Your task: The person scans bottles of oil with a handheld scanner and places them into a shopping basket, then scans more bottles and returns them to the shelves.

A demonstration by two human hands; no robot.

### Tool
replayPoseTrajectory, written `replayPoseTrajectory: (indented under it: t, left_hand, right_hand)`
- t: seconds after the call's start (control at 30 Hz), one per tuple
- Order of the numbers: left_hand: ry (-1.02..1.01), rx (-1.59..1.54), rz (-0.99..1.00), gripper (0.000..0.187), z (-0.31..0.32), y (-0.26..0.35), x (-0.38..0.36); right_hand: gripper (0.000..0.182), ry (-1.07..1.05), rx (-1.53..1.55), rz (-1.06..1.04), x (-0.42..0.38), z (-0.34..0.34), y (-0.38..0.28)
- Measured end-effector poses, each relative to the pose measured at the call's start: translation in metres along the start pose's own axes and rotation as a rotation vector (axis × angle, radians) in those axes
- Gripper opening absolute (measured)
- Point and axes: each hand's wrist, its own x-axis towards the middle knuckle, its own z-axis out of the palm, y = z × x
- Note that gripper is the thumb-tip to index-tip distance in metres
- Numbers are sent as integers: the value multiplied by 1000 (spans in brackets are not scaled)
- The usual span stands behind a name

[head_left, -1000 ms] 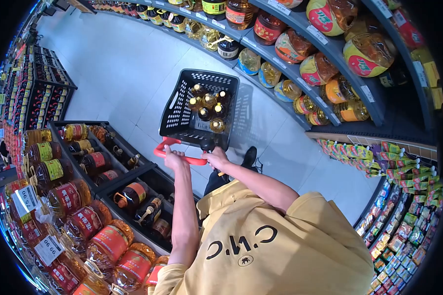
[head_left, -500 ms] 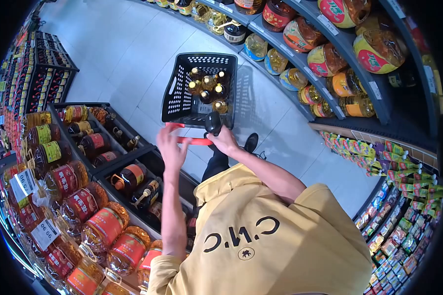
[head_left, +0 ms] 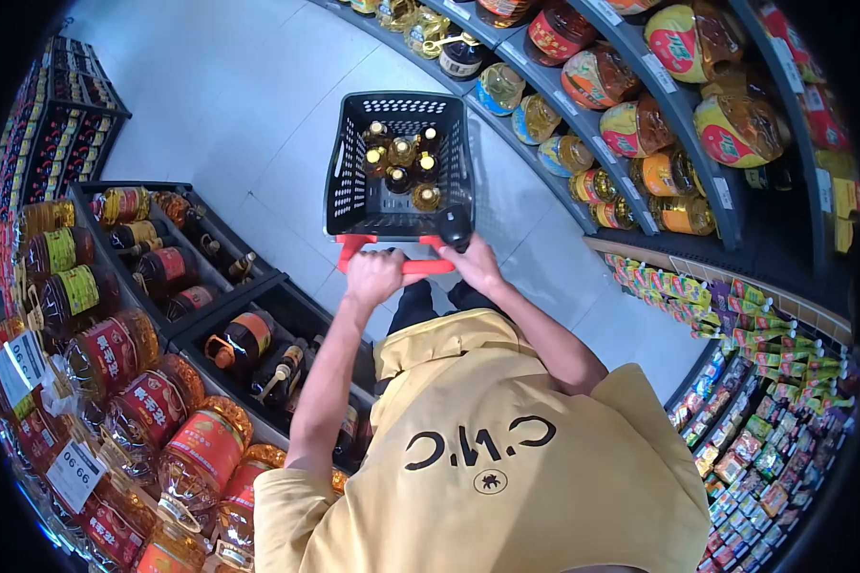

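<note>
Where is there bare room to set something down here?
Open floor lies between the basket and the left bottle display; the basket's near-left corner looks bare too. Crowded: bottles clustered inside it, and jugs along the right shelf.

The basket [head_left: 384, 227] looks like matt black plastic, its walls perforated, while the red handle [head_left: 430, 267] along its near edge is smooth plastic. At the near right corner, the black rounded piece [head_left: 454, 226] has a soft gloss. Bottles [head_left: 401, 150] toward the basket's far edge are shiny and transparent, glass or plastic unclear. The yellow shirt [head_left: 544, 516] is matt, creased cloth; the floor [head_left: 210, 95], smooth pale tile with a faint sheen. Large jugs [head_left: 205, 449] are glossy clear plastic.
</note>
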Motion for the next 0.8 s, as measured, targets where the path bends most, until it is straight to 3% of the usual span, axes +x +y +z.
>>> replayPoseTrajectory:
  t: [0.2,0.43,0.57,0.67,0.8]
  left_hand:
    - [74,-54,-150,57,14,39,19]
    - [-31,-193,-218,58,22,54,49]
    - [-122,-192,-277,57,11,56,66]
    - [-20,-193,-303,56,12,52,76]
    - [-51,-137,-349,55,1,44,98]
  right_hand:
    - [48,174,-183,21,14,-23,-7]
    - [43,369,-218,37,38,-38,-18]
    - [47,383,-187,41,59,-45,-27]
    - [45,329,-237,84,76,-48,-38]
    - [43,227,-170,8,107,-59,-45]
